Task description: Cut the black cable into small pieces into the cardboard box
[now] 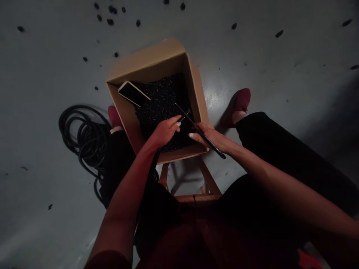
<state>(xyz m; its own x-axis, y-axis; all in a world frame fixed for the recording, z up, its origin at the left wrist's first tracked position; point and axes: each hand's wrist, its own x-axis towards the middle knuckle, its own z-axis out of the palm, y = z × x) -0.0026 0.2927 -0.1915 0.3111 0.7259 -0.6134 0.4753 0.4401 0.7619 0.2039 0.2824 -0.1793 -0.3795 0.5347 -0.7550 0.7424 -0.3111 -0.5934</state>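
Note:
My left hand [165,131] is closed around a black ribbed hose [185,115], whose short end pokes out past the fingers over the box. My right hand [207,135] grips a long, slender dark knife [210,142]. Its thin blade crosses close to the hose end, though I cannot tell whether they touch. Below both hands stands an open cardboard box [199,97], with a heap of small black cut pieces [159,97] inside. A flat dark board with a pale edge [133,93] leans in the box's left corner.
A coil of black hose [84,138] lies on the floor at the left, by my leg. Loose black pieces [110,22] are scattered over the grey floor. A wooden stool [199,198] is under and in front of me. My red shoes [241,101] flank the box.

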